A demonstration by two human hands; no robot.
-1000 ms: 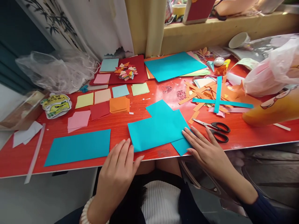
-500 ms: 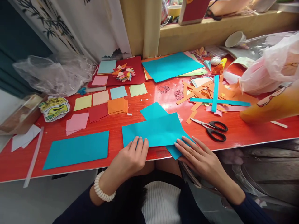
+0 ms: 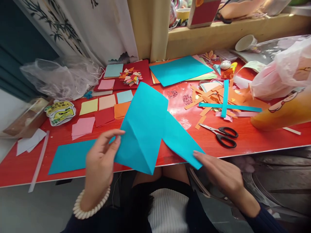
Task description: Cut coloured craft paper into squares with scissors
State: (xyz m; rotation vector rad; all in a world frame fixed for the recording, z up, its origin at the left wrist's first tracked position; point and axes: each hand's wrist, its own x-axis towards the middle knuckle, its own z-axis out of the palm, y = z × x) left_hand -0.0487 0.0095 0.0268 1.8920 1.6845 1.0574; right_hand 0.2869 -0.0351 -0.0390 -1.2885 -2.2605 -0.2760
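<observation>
Red worktop (image 3: 14,171) lies under everything. Above its front edge, a broad blue sheet (image 3: 145,129) is held tilted, a diagonal crease running to its lower corner. A narrower blue piece (image 3: 179,139) reaches out from it to the right. The left hand (image 3: 100,158) pinches the sheet's left edge between thumb and fingers. The right hand (image 3: 222,171) has fingertips on the narrower piece's near end; whether they grip, I cannot tell. Black-handled scissors (image 3: 218,132) lie beyond that hand.
</observation>
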